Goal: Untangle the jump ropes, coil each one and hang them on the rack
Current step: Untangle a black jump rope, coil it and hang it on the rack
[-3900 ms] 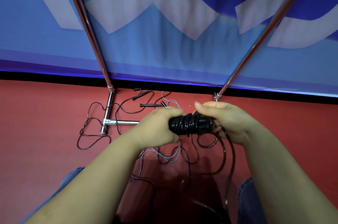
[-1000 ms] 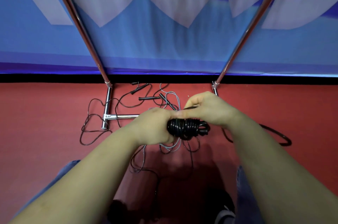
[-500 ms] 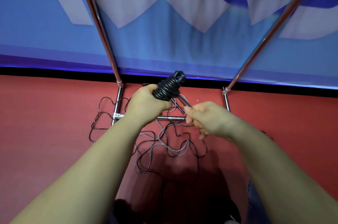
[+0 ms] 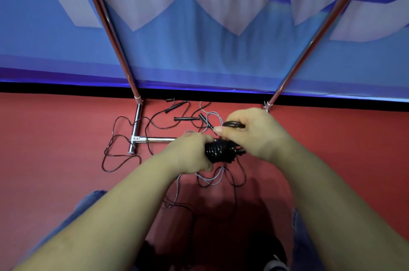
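Left hand (image 4: 192, 155) wrapped round one end of the black coiled rope (image 4: 220, 150), fingers curled tight, likely to keep the finished turns from springing loose. Right hand (image 4: 254, 133) above and just right of the bundle, fingers pinching a short black loop (image 4: 234, 124) of the same rope, probably to tuck or cinch the tail so the coil stays bound. Bundle held in the air, between the hands, over the red floor (image 4: 55, 138). Below, loose ropes (image 4: 124, 138) black and grey, lying tangled on the floor around the chrome rack base (image 4: 136, 129), handles (image 4: 186, 118) scattered near the wall. Rack uprights (image 4: 115, 40) rising ahead; hanging bar out of view. Coil near done by the look of it; hanging not yet done, other ropes untouched.
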The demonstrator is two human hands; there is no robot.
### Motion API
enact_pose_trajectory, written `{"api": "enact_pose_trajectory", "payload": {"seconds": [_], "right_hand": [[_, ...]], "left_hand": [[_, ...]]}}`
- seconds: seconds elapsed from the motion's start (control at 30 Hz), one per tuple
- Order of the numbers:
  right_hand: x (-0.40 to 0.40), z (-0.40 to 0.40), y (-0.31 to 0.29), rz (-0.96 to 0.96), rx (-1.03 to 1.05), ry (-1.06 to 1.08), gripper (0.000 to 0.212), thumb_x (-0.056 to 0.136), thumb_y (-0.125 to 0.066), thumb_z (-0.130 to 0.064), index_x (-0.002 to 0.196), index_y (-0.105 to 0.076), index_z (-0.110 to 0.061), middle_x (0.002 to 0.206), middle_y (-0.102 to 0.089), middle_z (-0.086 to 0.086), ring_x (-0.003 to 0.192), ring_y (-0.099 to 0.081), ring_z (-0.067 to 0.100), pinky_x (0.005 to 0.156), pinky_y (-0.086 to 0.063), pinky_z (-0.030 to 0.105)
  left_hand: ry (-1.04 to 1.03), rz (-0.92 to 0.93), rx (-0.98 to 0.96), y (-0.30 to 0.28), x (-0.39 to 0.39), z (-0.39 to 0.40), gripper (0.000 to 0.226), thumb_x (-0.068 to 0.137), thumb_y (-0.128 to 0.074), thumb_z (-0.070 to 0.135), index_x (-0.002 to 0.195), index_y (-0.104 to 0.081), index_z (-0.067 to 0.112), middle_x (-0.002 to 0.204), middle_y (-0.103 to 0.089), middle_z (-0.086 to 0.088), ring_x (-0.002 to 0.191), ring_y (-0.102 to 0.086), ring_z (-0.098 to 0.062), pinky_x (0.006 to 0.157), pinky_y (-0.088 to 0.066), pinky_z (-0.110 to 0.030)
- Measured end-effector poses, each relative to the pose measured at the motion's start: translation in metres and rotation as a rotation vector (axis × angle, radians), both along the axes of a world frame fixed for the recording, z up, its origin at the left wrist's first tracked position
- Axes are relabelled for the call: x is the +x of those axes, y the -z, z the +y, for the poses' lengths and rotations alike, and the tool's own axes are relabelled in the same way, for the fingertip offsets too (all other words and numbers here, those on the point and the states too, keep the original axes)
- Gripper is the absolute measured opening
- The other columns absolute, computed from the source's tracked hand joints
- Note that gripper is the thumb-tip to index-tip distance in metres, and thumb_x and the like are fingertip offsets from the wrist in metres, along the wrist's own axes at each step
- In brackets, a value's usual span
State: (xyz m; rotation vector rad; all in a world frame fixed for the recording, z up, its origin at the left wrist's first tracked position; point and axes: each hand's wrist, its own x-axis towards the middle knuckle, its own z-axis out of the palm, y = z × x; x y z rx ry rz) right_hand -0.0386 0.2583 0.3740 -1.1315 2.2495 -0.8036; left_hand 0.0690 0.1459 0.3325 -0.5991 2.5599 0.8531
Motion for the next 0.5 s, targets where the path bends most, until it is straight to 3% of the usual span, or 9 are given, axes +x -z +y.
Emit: {"api": "enact_pose_trajectory", "payload": {"seconds": [0.07,0.13,0.2,0.3,0.37,0.43,0.5], "right_hand": [[-0.012,0.005,0.005,0.014,-0.02,0.119,0.038,0.077,-0.071,-0.042,0.059,-0.056,-0.012,0.045,-0.041,-0.006,0.048,-0.036,0.008,0.052,-0.033,0.028],[-0.02,0.011,0.009,-0.036,-0.031,0.219,0.04,0.075,-0.073,-0.043,0.063,-0.059,-0.008,0.04,-0.037,-0.01,0.041,-0.035,0.007,0.04,-0.03,0.018],[-0.025,0.014,0.012,-0.245,-0.075,0.304,0.038,0.076,-0.072,-0.042,0.069,-0.063,-0.005,0.044,-0.041,-0.014,0.041,-0.037,0.002,0.042,-0.032,0.013],[-0.027,0.014,0.013,-0.683,-0.14,0.336,0.033,0.066,-0.073,-0.045,0.072,-0.065,-0.013,0.064,-0.056,0.0,0.054,-0.05,0.01,0.056,-0.041,0.023],[-0.022,0.011,0.013,-0.805,-0.141,0.328,0.033,0.062,-0.072,-0.047,0.072,-0.064,-0.016,0.066,-0.053,0.003,0.056,-0.045,0.013,0.058,-0.035,0.025],[-0.015,0.005,0.014,-0.834,-0.127,0.389,0.028,0.075,-0.068,-0.04,0.059,-0.063,-0.018,0.056,-0.046,-0.001,0.047,-0.037,0.009,0.051,-0.026,0.023],[-0.01,-0.002,0.016,-0.827,-0.147,0.469,0.035,0.093,-0.054,-0.024,0.059,-0.056,-0.018,0.048,-0.039,-0.004,0.038,-0.029,0.006,0.043,-0.023,0.021]], "left_hand": [[0.045,0.059,0.095,-0.002,0.0,0.001,0.026,0.068,-0.072,0.014,0.082,-0.055,0.028,0.071,-0.055,0.006,0.069,-0.05,-0.016,0.057,-0.038,-0.025],[0.049,0.143,0.14,-0.005,0.0,0.001,0.03,0.067,-0.072,0.014,0.072,-0.05,0.033,0.065,-0.054,0.008,0.063,-0.05,-0.01,0.057,-0.039,-0.024],[0.013,0.235,0.181,-0.01,0.0,0.0,0.034,0.067,-0.073,0.013,0.068,-0.048,0.036,0.061,-0.053,0.011,0.057,-0.048,-0.003,0.057,-0.039,-0.022],[-0.033,0.351,0.239,-0.016,0.002,-0.004,0.031,0.065,-0.073,0.009,0.066,-0.05,0.029,0.055,-0.049,0.011,0.053,-0.044,-0.007,0.056,-0.039,-0.027],[-0.065,0.395,0.297,-0.017,0.004,-0.005,0.024,0.063,-0.072,0.007,0.072,-0.055,0.021,0.057,-0.049,0.01,0.053,-0.044,-0.01,0.055,-0.039,-0.029],[-0.135,0.44,0.372,-0.016,0.005,-0.006,0.024,0.059,-0.071,0.013,0.08,-0.061,0.016,0.06,-0.05,0.007,0.053,-0.044,-0.012,0.055,-0.039,-0.028],[-0.246,0.48,0.427,-0.014,0.002,-0.008,0.027,0.057,-0.07,0.014,0.084,-0.064,0.015,0.061,-0.05,0.005,0.054,-0.044,-0.012,0.056,-0.038,-0.028]]}}
